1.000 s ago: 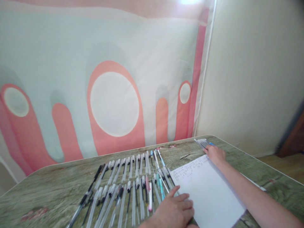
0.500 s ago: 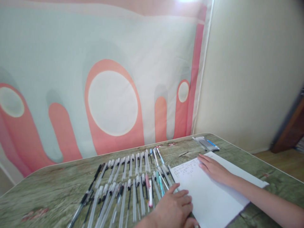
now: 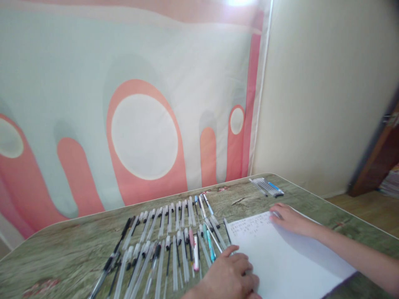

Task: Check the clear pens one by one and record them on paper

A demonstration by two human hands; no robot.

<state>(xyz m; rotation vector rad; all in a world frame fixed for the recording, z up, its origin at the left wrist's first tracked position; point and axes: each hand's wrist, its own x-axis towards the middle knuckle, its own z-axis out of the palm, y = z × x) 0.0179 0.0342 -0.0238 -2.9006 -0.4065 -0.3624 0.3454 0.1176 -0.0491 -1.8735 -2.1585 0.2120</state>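
A white sheet of paper point(image 3: 280, 257) with a few rows of small handwriting along its top lies at the right of the table. My right hand point(image 3: 291, 221) is at its upper edge, fingers bent and closed on the paper. At the lower left edge of the sheet is my left hand point(image 3: 229, 274). Its fingers curl over the paper's edge, and the thumb is partly cut off by the frame. A dark slim pen or refill point(image 3: 227, 231) lies against the paper's left side. Beside my left hand lie a teal pen point(image 3: 210, 245) and a white-and-pink pen point(image 3: 196, 253).
Two rows of clear pens with their caps and refills point(image 3: 160, 257) spread over the wood-patterned table point(image 3: 59, 245). A bundle of clear pen tubes with a blue one point(image 3: 266, 187) lies near the far right edge. A patterned cloth point(image 3: 146, 54) hangs behind.
My right hand has shifted right and its flat fingers have bent. The paper has turned slightly and moved right, away from the pens. My left hand has drawn its fingers in. The view has swung slightly.
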